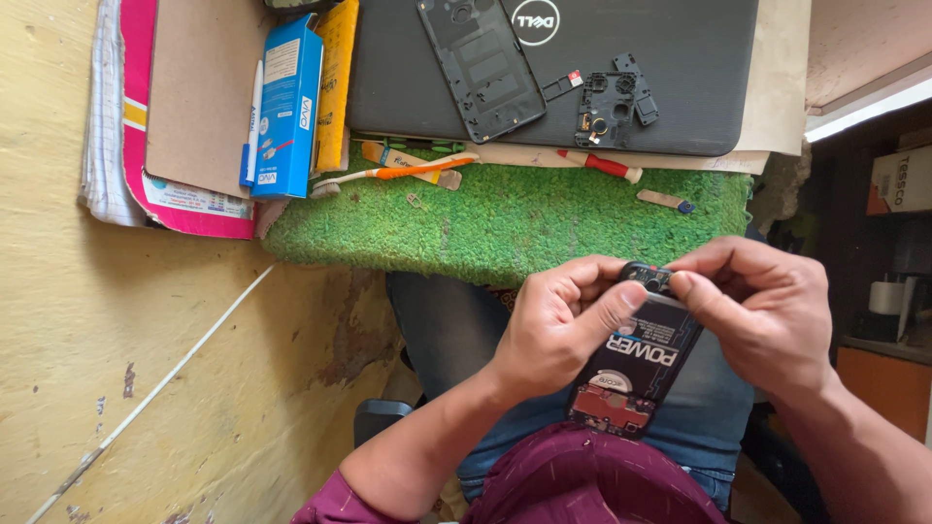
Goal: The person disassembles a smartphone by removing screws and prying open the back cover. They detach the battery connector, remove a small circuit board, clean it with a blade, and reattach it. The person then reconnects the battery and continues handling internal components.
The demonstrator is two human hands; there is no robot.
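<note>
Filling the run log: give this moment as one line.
left hand: grips opened phone | right hand: pinches its top | back cover, bracket: on laptop | tools on green mat

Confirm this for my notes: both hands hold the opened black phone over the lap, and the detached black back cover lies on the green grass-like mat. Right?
Not quite. The head view shows the detached black back cover lying on the closed dark grey laptop, not on the green grass-like mat. The rest holds: the left hand and right hand hold the opened black phone over the lap.
</note>
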